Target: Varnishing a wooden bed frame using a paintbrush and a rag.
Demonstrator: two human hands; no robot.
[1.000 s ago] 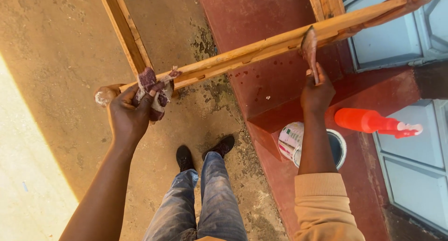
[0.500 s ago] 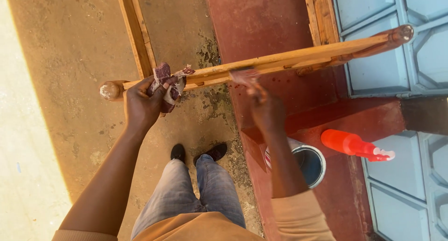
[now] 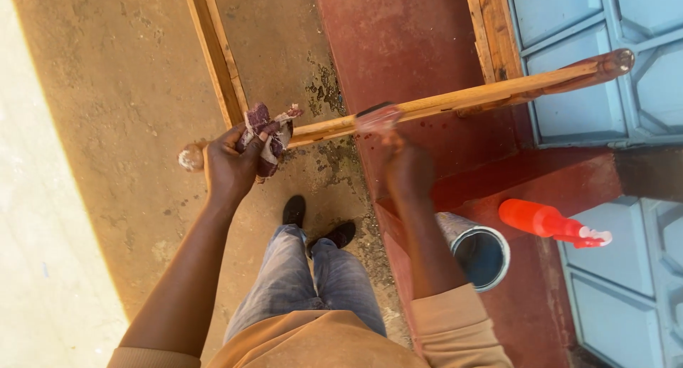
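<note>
Since a second ago the right hand [image 3: 407,170] has slid along the long wooden piece [image 3: 455,100] from near its far end to about its middle, and the view has swung so that the left end of the piece sits further right in the frame. Largest around it is the tan concrete floor [image 3: 107,126], then the dark red step [image 3: 420,48] and the pale blue panelled door [image 3: 590,55] behind it. The wooden piece runs slantwise across the middle, its rounded left end over the floor and its dark-tipped right end before the door; it is held off the ground. A second wooden frame [image 3: 217,55] lies on the floor beyond it. The left hand [image 3: 231,170] is wrapped round the piece near its left end, fingers pressed onto a stained purple-and-white rag [image 3: 267,134] bunched against the wood. The right hand is closed on a brush [image 3: 378,117] whose head, blurred, lies against the piece. Near the right forearm an open paint tin [image 3: 480,253] stands on the step, and just beside it lies a red-orange spray bottle [image 3: 544,221].
</note>
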